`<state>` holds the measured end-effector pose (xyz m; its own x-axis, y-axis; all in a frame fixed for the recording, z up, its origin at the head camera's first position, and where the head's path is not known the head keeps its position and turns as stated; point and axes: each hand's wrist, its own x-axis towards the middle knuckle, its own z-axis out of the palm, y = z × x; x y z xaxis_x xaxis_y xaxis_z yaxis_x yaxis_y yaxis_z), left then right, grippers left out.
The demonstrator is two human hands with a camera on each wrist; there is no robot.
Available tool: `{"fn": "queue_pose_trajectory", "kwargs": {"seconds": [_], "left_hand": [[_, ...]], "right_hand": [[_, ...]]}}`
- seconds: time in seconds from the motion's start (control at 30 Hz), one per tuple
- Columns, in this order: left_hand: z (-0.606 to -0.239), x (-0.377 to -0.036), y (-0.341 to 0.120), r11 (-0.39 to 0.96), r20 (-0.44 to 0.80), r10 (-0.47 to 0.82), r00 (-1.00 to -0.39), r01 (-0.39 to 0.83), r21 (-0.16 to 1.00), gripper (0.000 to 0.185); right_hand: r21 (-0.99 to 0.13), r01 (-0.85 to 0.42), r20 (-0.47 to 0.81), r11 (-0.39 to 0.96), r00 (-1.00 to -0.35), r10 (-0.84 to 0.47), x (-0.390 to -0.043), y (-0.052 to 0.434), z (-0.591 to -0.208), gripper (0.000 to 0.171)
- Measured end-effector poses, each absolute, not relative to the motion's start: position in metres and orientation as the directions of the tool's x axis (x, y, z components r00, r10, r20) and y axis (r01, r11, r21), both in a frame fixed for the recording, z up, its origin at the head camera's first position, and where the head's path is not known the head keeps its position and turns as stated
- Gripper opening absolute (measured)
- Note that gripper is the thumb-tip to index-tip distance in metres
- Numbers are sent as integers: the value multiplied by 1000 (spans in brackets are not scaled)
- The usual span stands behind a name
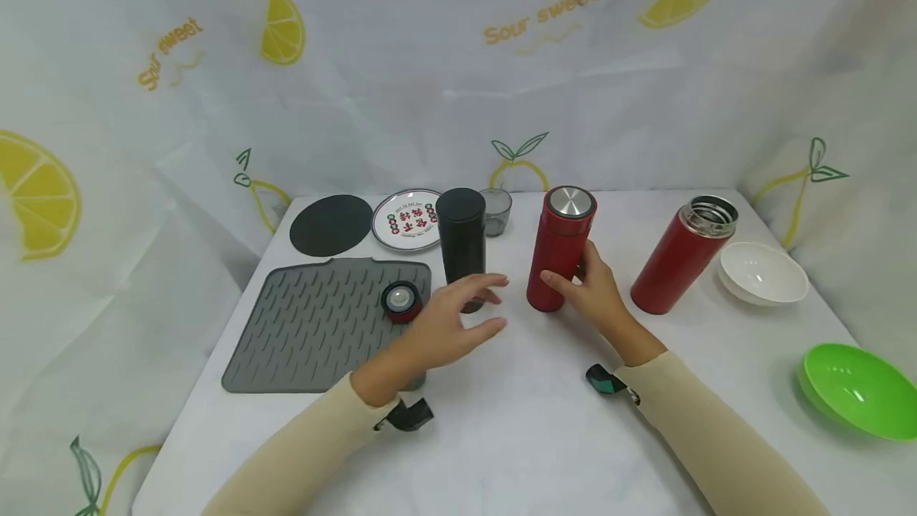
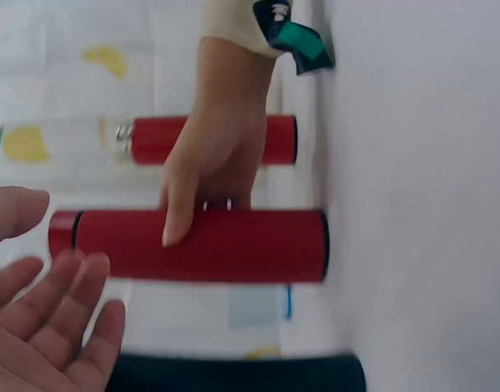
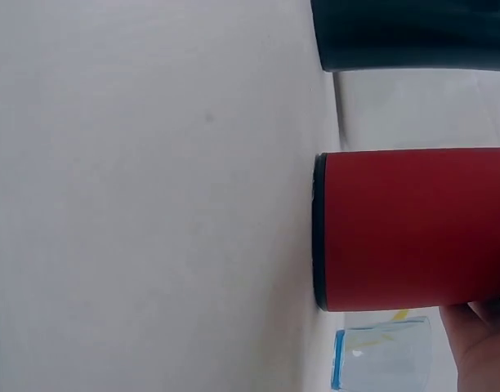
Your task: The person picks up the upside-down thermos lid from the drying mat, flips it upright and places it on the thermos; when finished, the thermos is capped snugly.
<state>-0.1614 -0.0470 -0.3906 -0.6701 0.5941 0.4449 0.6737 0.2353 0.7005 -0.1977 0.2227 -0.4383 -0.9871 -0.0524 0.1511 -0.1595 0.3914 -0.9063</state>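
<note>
While the right hand (image 1: 591,289) grips the capped red flask (image 1: 561,249) upright, fingers wrapped round — contact confirmed. Left hand (image 1: 447,325) hovers beside the black flask (image 1: 462,241), fingers relaxed, holding nothing.

I count three flasks on the worktop (image 1: 516,436): one black flask (image 1: 462,239), one capped red flask (image 1: 561,248) and one open red flask (image 1: 680,255). There are two bowls, a white bowl (image 1: 762,273) and a green bowl (image 1: 858,388). Two mats: a grey ribbed drying mat (image 1: 315,325) and a round black mat (image 1: 331,224). One printed plate (image 1: 407,220), one small grey glass cup (image 1: 496,210), one loose red lid (image 1: 401,301). And my two hands, left hand (image 1: 447,325) and right hand (image 1: 595,291).
</note>
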Motion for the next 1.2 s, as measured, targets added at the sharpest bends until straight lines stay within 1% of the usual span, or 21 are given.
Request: {"fn": "queue_pose_trajectory", "kwargs": {"seconds": [0.07,0.13,0.23,0.3,0.37,0.47,0.53,0.63,0.8,0.87,0.93,1.0,1.07,1.13,1.2], "left_hand": [[-393,-160,-75,225,459,567,-684,665,712,45],[-397,-165,-101,259,468,506,-725,645,719,41],[-407,-181,-135,411,417,393,-819,562,717,45],[-415,-192,-151,529,322,328,-888,455,717,55],[-423,-200,-163,623,188,278,-942,326,712,69],[-437,-208,-172,686,18,252,-968,192,701,88],[-444,-210,-173,704,-48,254,-966,151,694,93],[-452,-212,-170,713,-49,277,-960,172,680,91],[-457,-206,-165,713,30,282,-959,231,662,81],[-454,-201,-163,694,72,294,-953,265,669,80],[-449,-195,-159,662,136,323,-936,327,675,78],[-442,-187,-152,624,206,362,-909,401,670,75],[-434,-179,-142,583,275,415,-867,486,651,73],[-428,-170,-131,551,332,473,-816,568,611,72],[-423,-163,-119,527,389,529,-754,651,546,72]], "right_hand": [[-908,-149,141,392,-989,-50,-198,223,-438,81],[-906,-151,144,395,-988,-48,-198,223,-439,81],[-906,-155,150,393,-988,-44,-199,223,-440,82],[-909,-149,145,389,-989,-39,-198,225,-440,84],[-915,-139,136,378,-990,-35,-198,225,-440,84],[-920,-128,124,370,-992,-34,-197,224,-440,85],[-920,-124,120,371,-992,-35,-197,223,-440,86],[-913,-130,127,388,-991,-34,-196,223,-439,88],[-884,-174,190,433,-982,-7,-184,228,-434,90],[-874,-194,230,445,-973,28,-175,231,-430,87],[-871,-202,261,448,-963,73,-166,233,-426,80],[-880,-196,268,433,-957,110,-157,233,-423,72],[-893,-196,263,406,-958,115,-148,232,-422,64],[-905,-208,256,371,-963,87,-138,227,-423,58],[-913,-229,256,338,-966,36,-130,220,-427,54]]}}
